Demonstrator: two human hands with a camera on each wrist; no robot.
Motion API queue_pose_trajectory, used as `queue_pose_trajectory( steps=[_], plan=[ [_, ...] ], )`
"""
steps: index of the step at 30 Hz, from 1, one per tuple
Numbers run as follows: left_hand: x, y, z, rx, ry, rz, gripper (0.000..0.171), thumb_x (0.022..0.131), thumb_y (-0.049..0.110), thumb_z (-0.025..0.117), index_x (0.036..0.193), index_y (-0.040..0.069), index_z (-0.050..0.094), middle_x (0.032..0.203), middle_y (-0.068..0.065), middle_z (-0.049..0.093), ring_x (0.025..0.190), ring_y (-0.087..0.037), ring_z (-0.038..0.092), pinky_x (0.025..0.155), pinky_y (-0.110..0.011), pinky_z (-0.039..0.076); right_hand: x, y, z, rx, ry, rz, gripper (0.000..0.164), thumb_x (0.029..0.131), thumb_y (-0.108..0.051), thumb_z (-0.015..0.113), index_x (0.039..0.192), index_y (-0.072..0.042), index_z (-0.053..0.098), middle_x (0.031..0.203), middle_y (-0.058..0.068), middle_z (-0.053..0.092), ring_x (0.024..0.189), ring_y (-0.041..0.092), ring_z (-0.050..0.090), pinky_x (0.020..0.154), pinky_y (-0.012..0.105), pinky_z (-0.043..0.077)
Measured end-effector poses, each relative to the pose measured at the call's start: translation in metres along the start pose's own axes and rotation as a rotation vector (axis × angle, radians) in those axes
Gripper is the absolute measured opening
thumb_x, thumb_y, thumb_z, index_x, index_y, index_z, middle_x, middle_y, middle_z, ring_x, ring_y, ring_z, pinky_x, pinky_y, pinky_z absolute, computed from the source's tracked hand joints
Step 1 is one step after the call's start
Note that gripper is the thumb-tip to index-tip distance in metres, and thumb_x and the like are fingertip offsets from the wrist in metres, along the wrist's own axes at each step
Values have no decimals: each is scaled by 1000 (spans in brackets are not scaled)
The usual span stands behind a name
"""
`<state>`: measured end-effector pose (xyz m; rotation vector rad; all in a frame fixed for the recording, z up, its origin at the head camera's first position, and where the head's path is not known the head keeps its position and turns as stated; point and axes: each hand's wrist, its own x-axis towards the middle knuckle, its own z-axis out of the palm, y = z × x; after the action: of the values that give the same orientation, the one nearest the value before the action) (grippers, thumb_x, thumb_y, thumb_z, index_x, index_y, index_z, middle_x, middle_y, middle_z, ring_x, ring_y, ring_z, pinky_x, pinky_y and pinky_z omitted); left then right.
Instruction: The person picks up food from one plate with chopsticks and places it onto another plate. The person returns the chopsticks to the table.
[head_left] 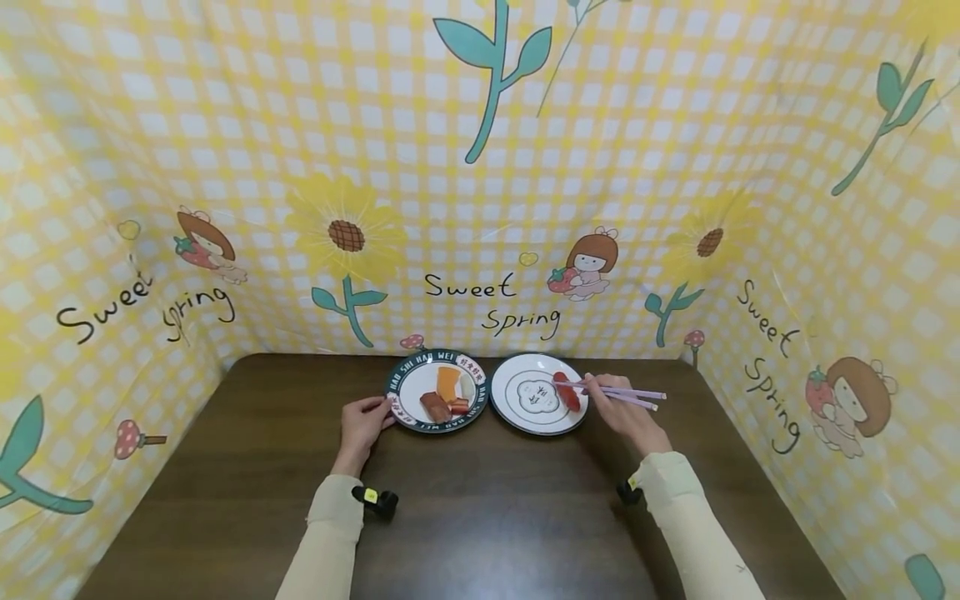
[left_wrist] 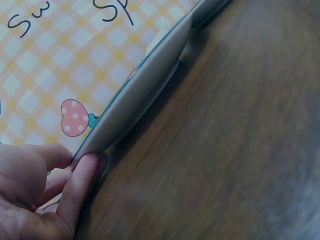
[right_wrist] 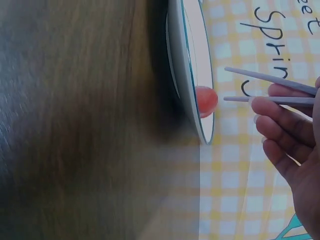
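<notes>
My left hand (head_left: 365, 427) pinches the left rim of a dark-green-edged plate (head_left: 408, 414); the left wrist view shows thumb and fingers (left_wrist: 80, 185) on that rim. On this plate lie an orange-yellow piece (head_left: 447, 383), a brown piece (head_left: 433, 407), a small red piece (head_left: 458, 406) and a pale piece (head_left: 468, 387). My right hand (head_left: 621, 414) holds a pair of light purple chopsticks (head_left: 630, 393) over the right side of a white plate (head_left: 517, 379). A red sausage-like piece (head_left: 567, 393) lies there. In the right wrist view the chopstick tips are spread apart, just off the red piece (right_wrist: 206, 101).
Both plates stand side by side near the back of a dark wooden table (head_left: 465, 500). A yellow checked cloth (head_left: 480, 200) with flowers and lettering rises behind the table and along both sides. Each wrist wears a black camera strap (head_left: 377, 502).
</notes>
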<state>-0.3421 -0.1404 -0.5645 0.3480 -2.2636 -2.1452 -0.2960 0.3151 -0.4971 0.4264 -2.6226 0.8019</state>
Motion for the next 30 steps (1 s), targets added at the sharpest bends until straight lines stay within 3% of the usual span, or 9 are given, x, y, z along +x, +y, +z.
queue_pose_trajectory(
  steps=[4, 9, 14, 21, 26, 30],
  plan=[
    [-2, 0, -2, 9, -1, -5, 42, 102, 15, 64, 134, -11, 58, 132, -30, 58, 86, -7, 68, 76, -16, 60, 1, 4, -2, -38, -50, 45, 40, 108, -24, 50, 84, -3, 74, 74, 7, 67, 76, 27, 59, 74, 43, 52],
    [-3, 3, -2, 9, -8, -13, 42, 102, 14, 63, 135, -11, 58, 133, -30, 57, 87, -7, 68, 77, -17, 60, 4, 6, -5, -60, -121, 116, 41, 108, -25, 50, 88, -1, 77, 88, 13, 72, 94, 37, 61, 89, 54, 51],
    [-3, 4, -2, -2, -16, -14, 41, 102, 14, 63, 134, -12, 58, 133, -30, 57, 86, -7, 69, 77, -18, 61, 14, 4, -5, -33, -206, 99, 39, 107, -22, 53, 86, 1, 77, 86, 12, 72, 88, 31, 61, 84, 48, 53],
    [-4, 4, -6, -16, 9, -11, 40, 101, 13, 64, 133, -12, 59, 132, -30, 57, 84, -6, 68, 75, -16, 60, 29, -11, 3, -39, -336, 78, 40, 105, -19, 52, 73, -2, 67, 67, 4, 57, 66, 19, 49, 61, 30, 44],
    [-5, 5, -4, -19, 24, -5, 39, 101, 12, 65, 131, -12, 60, 130, -30, 59, 84, -8, 69, 73, -16, 61, 30, -21, 6, -131, -361, 93, 42, 106, -22, 49, 68, -8, 61, 68, 3, 54, 68, 20, 49, 64, 33, 44],
    [-6, 5, -2, -22, 6, -3, 40, 101, 12, 64, 132, -13, 59, 131, -32, 57, 88, -11, 70, 75, -18, 61, 26, -18, 11, -166, -313, 82, 41, 106, -19, 51, 69, -5, 64, 65, 1, 52, 65, 20, 47, 62, 32, 43]
  ],
)
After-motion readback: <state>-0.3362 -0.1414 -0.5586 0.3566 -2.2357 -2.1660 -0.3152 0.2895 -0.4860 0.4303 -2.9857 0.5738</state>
